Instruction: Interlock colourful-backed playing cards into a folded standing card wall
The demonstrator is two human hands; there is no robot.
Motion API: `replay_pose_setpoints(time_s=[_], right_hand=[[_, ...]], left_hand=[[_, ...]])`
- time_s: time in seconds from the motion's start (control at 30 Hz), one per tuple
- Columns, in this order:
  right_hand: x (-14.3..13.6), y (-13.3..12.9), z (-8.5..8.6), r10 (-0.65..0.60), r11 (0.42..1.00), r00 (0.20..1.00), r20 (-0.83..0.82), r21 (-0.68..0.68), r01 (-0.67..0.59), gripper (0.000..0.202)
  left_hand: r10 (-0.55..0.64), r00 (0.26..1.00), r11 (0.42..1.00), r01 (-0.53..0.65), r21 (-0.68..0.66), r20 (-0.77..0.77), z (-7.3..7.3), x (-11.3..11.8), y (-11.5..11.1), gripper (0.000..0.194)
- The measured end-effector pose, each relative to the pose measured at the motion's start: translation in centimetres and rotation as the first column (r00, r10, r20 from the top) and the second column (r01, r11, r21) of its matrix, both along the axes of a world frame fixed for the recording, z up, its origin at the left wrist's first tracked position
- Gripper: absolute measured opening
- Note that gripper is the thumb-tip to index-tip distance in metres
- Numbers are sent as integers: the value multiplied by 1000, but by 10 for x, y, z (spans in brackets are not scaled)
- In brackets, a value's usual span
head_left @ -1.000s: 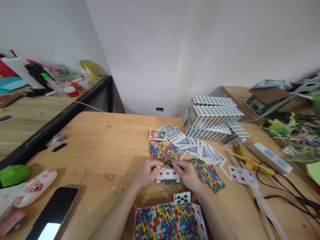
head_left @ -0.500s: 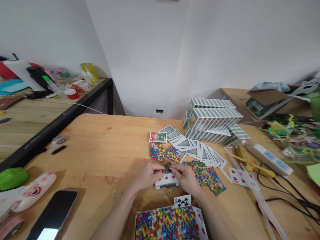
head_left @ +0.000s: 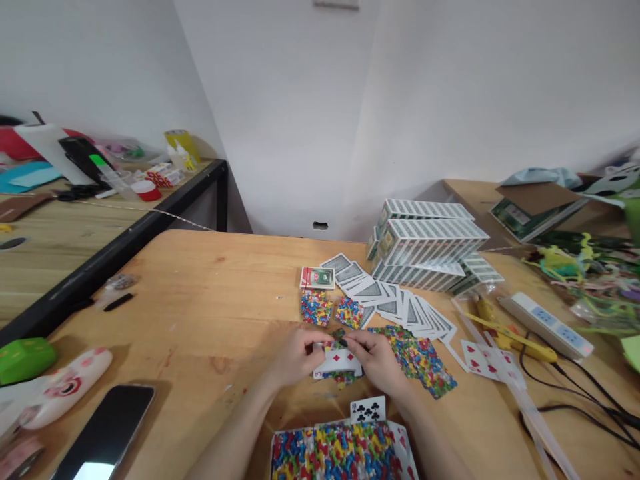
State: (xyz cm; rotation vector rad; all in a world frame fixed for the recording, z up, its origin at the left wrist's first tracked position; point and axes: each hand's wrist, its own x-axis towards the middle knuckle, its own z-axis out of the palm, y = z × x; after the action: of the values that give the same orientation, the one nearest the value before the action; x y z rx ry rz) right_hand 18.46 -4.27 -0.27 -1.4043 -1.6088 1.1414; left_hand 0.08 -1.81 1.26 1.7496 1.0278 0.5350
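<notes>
My left hand [head_left: 295,359] and my right hand [head_left: 377,361] are close together over the table, fingers pinched at the upper edge of a three of diamonds playing card [head_left: 337,361]. Colourful patterned material shows above and below this card; whether it is joined to the card I cannot tell. Right of my right hand lie multicoloured patterned cards [head_left: 417,353]. Between my forearms, nearest me, sits a flat piece covered in the same bright pattern [head_left: 333,450], with a ten of clubs [head_left: 368,409] sticking out at its far edge.
Beyond my hands are a card box [head_left: 318,277], two small patterned pieces [head_left: 316,307] and fanned grey-backed cards [head_left: 385,293]. Stacked card cartons [head_left: 430,240] stand behind. On the right are a yellow glue gun [head_left: 520,343] and a power strip [head_left: 547,323]; a phone [head_left: 107,430] lies left.
The view has shifted slightly, so everything sits a little lower in the picture. My left fingers have moved a little along the card's upper edge; both hands stay at the card.
</notes>
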Motion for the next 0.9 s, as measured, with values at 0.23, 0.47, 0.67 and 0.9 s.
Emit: replay_pose_setpoints(time_s=[0.23,0.47,0.67,0.9], right_hand=[[-2,1,1,7,999,1000,22,37,-8,28],[-3,0,2,19,998,999,29,55,-20,27],[-2,1,3,-16,1000,1000,-1,25,16,29],[-4,0,1,-69,997,994,-83,-31,66,27]], left_hand=[[-1,1000,1000,1,0,19,2,5,3,22],[-28,999,997,29,-72,17,-2,2,5,24],[79,993,992,-70,-100,89,1,0,4,25],[196,977,980,-194,-36,80,-7,4,4,23]])
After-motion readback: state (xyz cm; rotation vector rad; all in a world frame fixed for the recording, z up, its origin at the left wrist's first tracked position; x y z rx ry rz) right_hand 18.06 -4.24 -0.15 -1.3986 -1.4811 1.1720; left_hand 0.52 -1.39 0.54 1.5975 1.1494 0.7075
